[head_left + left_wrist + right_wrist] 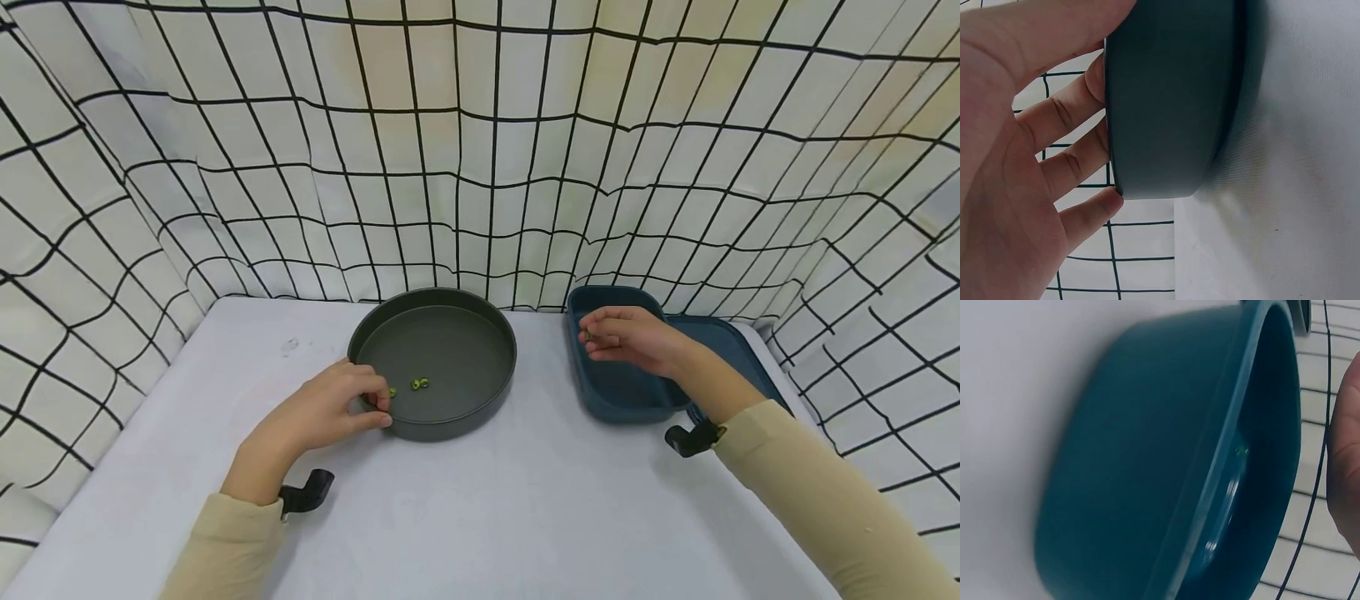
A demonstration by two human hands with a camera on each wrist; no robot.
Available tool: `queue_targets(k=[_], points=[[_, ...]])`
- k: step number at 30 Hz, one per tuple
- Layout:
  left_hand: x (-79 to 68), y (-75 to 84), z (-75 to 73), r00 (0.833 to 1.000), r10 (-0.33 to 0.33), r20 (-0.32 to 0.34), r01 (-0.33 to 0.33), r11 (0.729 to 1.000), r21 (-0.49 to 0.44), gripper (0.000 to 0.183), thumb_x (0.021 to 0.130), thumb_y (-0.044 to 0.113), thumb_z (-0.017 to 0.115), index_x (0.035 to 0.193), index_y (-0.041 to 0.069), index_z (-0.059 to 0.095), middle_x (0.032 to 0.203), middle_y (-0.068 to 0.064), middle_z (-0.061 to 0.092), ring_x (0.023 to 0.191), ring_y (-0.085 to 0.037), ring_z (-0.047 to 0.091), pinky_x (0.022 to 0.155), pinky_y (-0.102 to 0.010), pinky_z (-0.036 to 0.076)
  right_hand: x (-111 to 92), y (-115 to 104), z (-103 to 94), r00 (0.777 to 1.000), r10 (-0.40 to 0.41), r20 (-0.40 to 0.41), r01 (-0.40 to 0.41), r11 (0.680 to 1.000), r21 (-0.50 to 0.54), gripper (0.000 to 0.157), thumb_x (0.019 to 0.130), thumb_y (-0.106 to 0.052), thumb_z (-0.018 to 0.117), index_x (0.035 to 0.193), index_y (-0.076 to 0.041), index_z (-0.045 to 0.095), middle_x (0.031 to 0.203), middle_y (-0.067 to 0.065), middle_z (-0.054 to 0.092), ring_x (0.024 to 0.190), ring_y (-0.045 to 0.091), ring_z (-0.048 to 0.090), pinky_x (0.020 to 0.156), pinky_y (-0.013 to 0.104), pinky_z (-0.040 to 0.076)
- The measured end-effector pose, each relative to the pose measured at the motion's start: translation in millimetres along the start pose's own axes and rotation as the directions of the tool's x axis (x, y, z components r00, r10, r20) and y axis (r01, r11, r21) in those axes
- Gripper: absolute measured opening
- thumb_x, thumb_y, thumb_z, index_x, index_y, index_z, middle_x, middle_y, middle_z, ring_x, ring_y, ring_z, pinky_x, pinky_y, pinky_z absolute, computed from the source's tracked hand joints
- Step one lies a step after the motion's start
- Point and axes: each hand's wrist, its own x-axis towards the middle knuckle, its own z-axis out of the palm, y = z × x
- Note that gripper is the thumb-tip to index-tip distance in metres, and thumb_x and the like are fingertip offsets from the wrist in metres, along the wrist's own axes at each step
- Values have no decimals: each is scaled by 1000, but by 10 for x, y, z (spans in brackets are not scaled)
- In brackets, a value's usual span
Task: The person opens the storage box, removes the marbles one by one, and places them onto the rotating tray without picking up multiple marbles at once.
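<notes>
Your left grip [326, 404] pinches the near-left rim of a dark round pan [450, 350], thumb and fingers on the edge, as the pan stands on the white-covered bench [487, 517]. Just beyond those fingertips, inside the pan, lies one small green ball [392, 392]; a pair of green balls [420, 384] sits close together a little farther to the right. Your right grip [630, 337] hangs over a blue tub [622, 387], its fingertips pinching another green ball [588, 335]. A blurred green spot [1241, 450] shows inside the tub, below that grip. A blue tray or lid [723, 342], which one you cannot tell, lies to the right of your right grip, partly behind your forearm.
</notes>
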Motion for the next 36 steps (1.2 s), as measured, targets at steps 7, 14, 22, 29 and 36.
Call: queue_targets(k=[7, 14, 22, 29, 36], points=[[17, -7, 3, 1000, 7, 0, -7, 1000, 3, 22, 81, 26, 84, 82, 33, 63, 88, 18, 60, 87, -12, 53, 80, -35, 44, 124, -64, 263, 999, 20, 49, -22, 999, 37, 20, 101, -10, 57, 119, -1, 59, 112, 12, 67, 90, 15, 67, 88, 33, 57], [23, -10, 3, 1000, 4, 0, -4, 1000, 6, 22, 81, 25, 84, 82, 33, 64, 87, 19, 60, 86, -12, 54, 80, -35, 44, 299, -96, 599, 994, 29, 106, -34, 998, 47, 22, 102, -6, 54, 121, 4, 56, 105, 12, 67, 86, 17, 66, 84, 32, 58], [20, 5, -4, 1000, 3, 4, -3, 1000, 0, 23, 80, 24, 85, 81, 32, 64, 87, 19, 59, 85, -13, 55, 80, -34, 43, 450, -103, 905, 983, 7, 184, -11, 1000, 22, 29, 103, -9, 52, 127, 8, 53, 114, 20, 62, 87, 17, 65, 85, 33, 57], [14, 14, -11, 1000, -8, 5, 8, 1000, -1, 22, 80, 24, 85, 82, 32, 64, 89, 18, 60, 86, -12, 54, 80, -35, 44, 561, -129, 1104, 976, -6, 219, -1, 1000, 32, 22, 102, -8, 53, 121, 3, 58, 110, 15, 63, 88, 17, 65, 83, 31, 57], [7, 16, -11, 1000, -12, 6, 12, 1000, 2, 23, 80, 23, 85, 82, 31, 64, 89, 17, 61, 86, -12, 54, 81, -35, 44, 715, -137, 1272, 976, 18, 217, -31, 998, 54, 30, 102, -7, 53, 128, 8, 53, 115, 21, 61, 86, 16, 66, 82, 30, 58]])
